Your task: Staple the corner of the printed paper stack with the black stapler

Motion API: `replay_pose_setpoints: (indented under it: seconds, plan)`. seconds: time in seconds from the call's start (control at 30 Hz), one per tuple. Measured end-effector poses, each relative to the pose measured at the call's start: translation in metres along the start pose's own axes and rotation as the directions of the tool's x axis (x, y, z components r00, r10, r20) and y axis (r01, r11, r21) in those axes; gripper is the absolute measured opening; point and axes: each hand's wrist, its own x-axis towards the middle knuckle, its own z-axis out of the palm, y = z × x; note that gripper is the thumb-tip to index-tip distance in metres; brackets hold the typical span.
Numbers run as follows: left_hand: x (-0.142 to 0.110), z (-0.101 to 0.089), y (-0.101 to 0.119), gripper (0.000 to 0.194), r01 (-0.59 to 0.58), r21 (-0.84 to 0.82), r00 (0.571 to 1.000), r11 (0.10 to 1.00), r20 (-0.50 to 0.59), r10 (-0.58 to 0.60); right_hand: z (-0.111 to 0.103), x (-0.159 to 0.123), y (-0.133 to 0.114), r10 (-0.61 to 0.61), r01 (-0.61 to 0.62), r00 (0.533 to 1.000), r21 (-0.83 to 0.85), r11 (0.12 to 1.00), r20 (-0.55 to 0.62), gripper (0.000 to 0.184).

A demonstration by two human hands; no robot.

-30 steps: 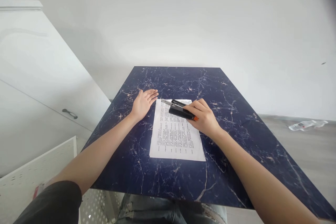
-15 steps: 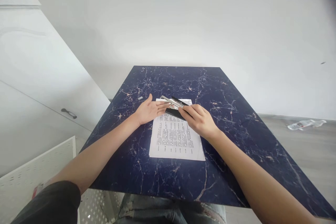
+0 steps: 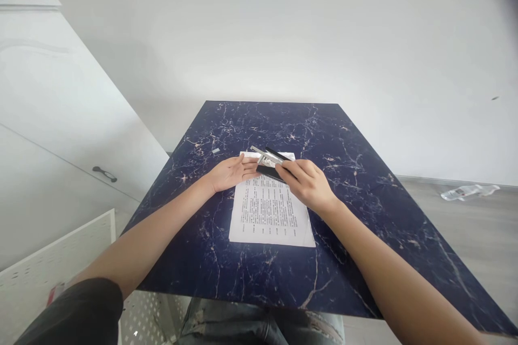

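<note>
A black and silver stapler (image 3: 272, 173), its parts swung apart, is gripped in my right hand (image 3: 309, 186) above the far half of a printed sheet of paper (image 3: 269, 215). Its metal rail points up and to the left. My left hand (image 3: 231, 172) has its palm turned up and its fingers stretched out, with the fingertips right at the stapler's left end. Whether those fingertips touch the stapler I cannot tell. A small pale strip (image 3: 216, 150) lies on the table beyond my left hand.
All this is on a dark blue marbled table (image 3: 356, 226). At the left stand a white cabinet (image 3: 73, 97) with a dark handle and a white perforated basket (image 3: 32, 275). Clear plastic packaging (image 3: 469, 192) lies on the floor at the right.
My left thumb has lowered from sticking up to lying closer to the fingers. The stapler has shifted very slightly, still in my right hand.
</note>
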Motion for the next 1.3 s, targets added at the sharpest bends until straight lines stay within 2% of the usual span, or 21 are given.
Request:
replay_pose_setpoints:
  seconds: [0.2,0.4,0.53,0.67,0.93,1.03,1.07,1.1,1.13,1.23,1.27,1.3]
  plan:
    - [-0.003,0.000,-0.003,0.031,-0.007,0.023,0.999,1.000,0.044,0.006,-0.005,0.004,-0.005,-0.043,0.044,0.998,-0.030,0.999,0.047,0.052]
    - [-0.002,-0.004,-0.004,0.033,-0.014,0.036,0.999,0.999,0.032,0.013,-0.008,0.006,-0.005,-0.047,0.048,0.998,-0.051,0.998,0.028,0.050]
    - [0.000,-0.004,-0.004,0.032,-0.094,0.193,0.995,0.977,0.030,0.090,-0.006,0.004,-0.004,-0.012,0.013,0.998,-0.018,1.000,0.064,0.053]
    - [0.001,-0.004,-0.003,0.030,-0.182,0.346,0.981,0.921,-0.005,0.196,-0.004,0.001,-0.002,0.010,-0.009,0.999,-0.022,1.000,0.032,0.055]
    - [0.000,-0.003,-0.003,0.044,-0.089,0.261,0.996,0.961,0.036,0.083,0.002,0.000,-0.002,0.174,-0.166,0.981,0.092,0.982,-0.090,0.054]
    - [0.004,-0.010,-0.006,0.040,-0.133,0.201,0.987,0.971,-0.060,0.148,0.003,0.003,-0.004,0.361,-0.326,0.923,0.228,0.917,-0.131,0.044]
    - [0.006,-0.014,-0.007,0.036,-0.186,0.174,0.969,0.967,-0.127,0.210,0.004,0.004,-0.005,0.444,-0.394,0.887,0.293,0.871,-0.127,0.037]
    - [0.007,-0.017,-0.007,0.033,-0.262,0.149,0.933,0.953,-0.212,0.290,0.005,0.005,-0.005,0.525,-0.460,0.845,0.362,0.811,-0.104,0.030]
    - [0.008,-0.022,-0.006,0.030,-0.353,0.131,0.874,0.926,-0.307,0.376,0.006,0.005,-0.005,0.600,-0.523,0.797,0.427,0.738,-0.061,0.024]
    - [0.010,-0.032,-0.001,0.024,-0.575,0.138,0.640,0.806,-0.539,0.548,0.010,0.004,-0.002,0.726,-0.672,0.669,0.547,0.500,0.159,0.018]
    - [0.009,-0.034,0.000,0.022,-0.606,0.158,0.586,0.780,-0.574,0.572,0.012,0.004,0.000,0.720,-0.699,0.650,0.565,0.440,0.243,0.021]
    - [0.009,-0.034,0.001,0.020,-0.614,0.188,0.556,0.767,-0.587,0.589,0.014,0.003,0.001,0.692,-0.710,0.648,0.579,0.400,0.317,0.023]
